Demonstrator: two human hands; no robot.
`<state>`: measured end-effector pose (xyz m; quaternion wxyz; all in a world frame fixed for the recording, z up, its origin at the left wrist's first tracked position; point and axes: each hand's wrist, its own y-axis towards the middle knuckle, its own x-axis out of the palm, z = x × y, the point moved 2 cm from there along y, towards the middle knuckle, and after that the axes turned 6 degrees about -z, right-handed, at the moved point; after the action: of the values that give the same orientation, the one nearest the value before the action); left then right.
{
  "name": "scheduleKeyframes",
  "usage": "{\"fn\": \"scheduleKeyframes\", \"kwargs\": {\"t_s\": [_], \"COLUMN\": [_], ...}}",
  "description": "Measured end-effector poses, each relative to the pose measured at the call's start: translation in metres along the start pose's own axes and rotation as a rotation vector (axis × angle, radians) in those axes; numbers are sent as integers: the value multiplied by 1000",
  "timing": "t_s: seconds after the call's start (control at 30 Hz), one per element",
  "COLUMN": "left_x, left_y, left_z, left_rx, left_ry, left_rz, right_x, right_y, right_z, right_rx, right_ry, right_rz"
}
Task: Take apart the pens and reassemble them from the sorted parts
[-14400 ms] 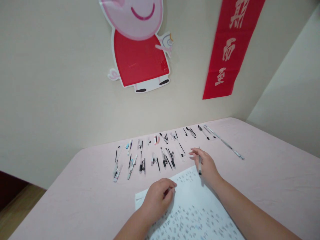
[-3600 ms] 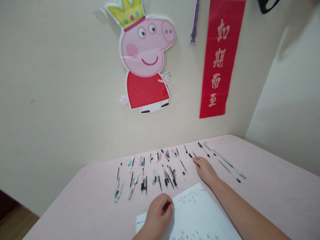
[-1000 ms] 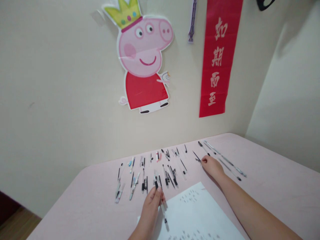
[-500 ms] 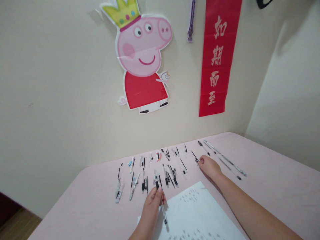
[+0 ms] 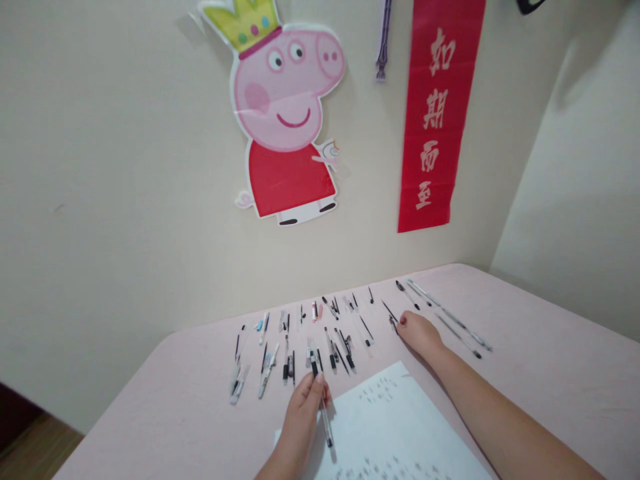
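Note:
My left hand [image 5: 299, 421] is closed on a clear pen with a black grip [image 5: 320, 403], which points away from me over the near edge of the pen rows. My right hand [image 5: 419, 335] rests on the pink table [image 5: 525, 373] with its fingers curled, the fingertips touching a small dark pen part [image 5: 393, 316]; I cannot make out whether it is pinched. Between the hands lies a white sheet of paper with handwriting [image 5: 385, 427]. Two rows of several pens and pen parts [image 5: 300, 340] lie beyond the sheet.
Assembled clear pens [image 5: 447, 320] lie in a line to the right of my right hand. The table stands against a beige wall with a cartoon pig cutout [image 5: 287, 120] and a red banner [image 5: 440, 113]. The table's left edge drops to a wooden floor [image 5: 30, 453].
Since a second ago almost nothing moved. Earlier my left fist rested on the paper without a visible pen; now it holds the pen out toward the rows. My right hand stayed by the far row.

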<state>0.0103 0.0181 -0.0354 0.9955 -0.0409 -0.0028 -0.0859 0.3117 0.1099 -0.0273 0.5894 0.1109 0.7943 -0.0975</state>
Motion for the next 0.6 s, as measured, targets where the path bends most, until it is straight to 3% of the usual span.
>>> {"fn": "scheduleKeyframes", "kwargs": {"t_s": [0.37,0.6], "left_x": [6,5], "left_y": [-6,-3], "left_z": [12,12], "left_rx": [-19,-24], "left_ry": [-107,-92], "left_rz": [12,18], "right_x": [-2,0], "right_y": [0,4], "right_z": [0,8], "right_rx": [-14,-16], "right_ry": [11,194], "right_rz": [17,115]}}
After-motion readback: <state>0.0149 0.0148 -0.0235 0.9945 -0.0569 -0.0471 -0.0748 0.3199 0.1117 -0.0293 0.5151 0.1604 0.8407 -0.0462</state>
